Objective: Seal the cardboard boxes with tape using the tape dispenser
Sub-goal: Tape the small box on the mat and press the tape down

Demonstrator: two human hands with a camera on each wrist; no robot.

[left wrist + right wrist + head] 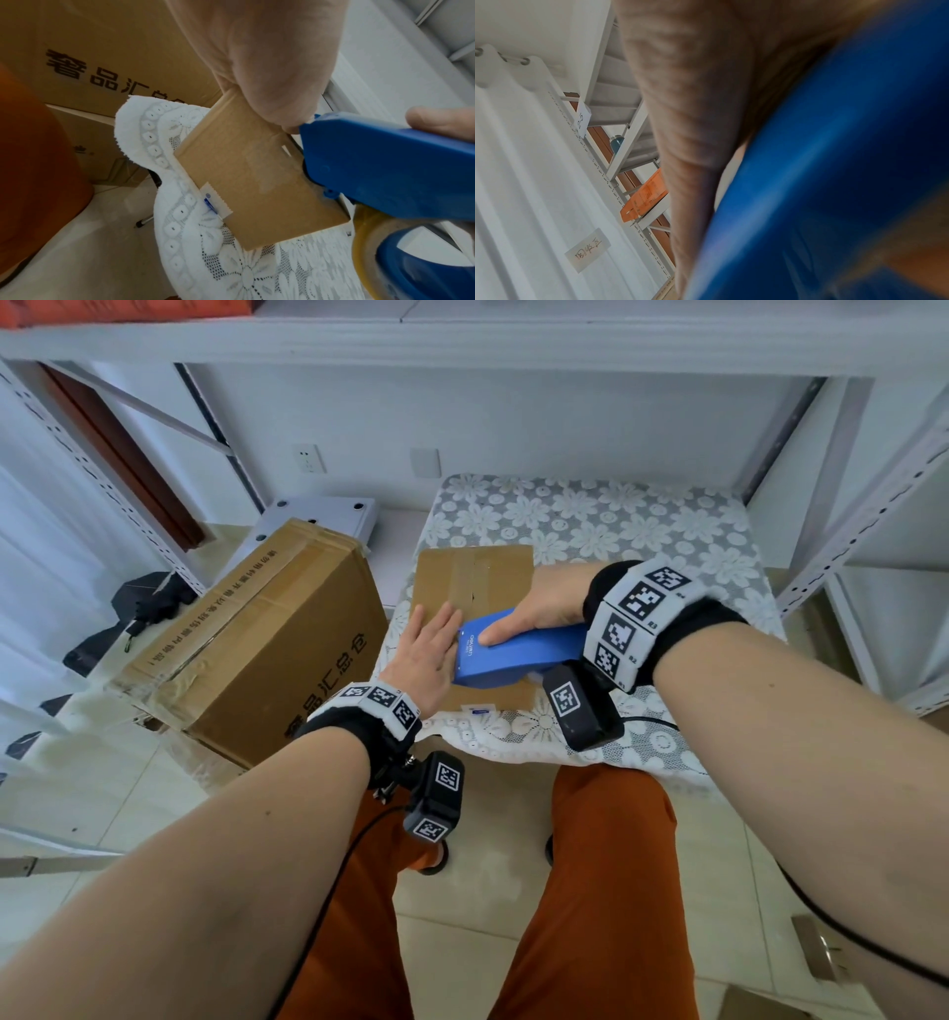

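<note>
Surface: small table under a white floral lace cloth (590,526), standing inside a white metal shelving rack (868,505); pale tiled floor (539,891) below, white curtain (526,182) off to the left.

Small flat brown cardboard box (475,577) lies at the near-left corner of the cloth, its near edge close to the cloth's front edge. Left hand (429,654) lies flat on the box lid, fingers straight and together. Right hand (544,603) grips the blue plastic tape dispenser (513,654), fingers wrapped round the handle, thumb along its top; dispenser nose sits on the lid just beside the left fingertips (clear tape roll (370,233) shows in the left wrist view).

Large brown printed cardboard box (267,634) stands on the floor touching the table's left edge. Far and right parts of the cloth are bare.
</note>
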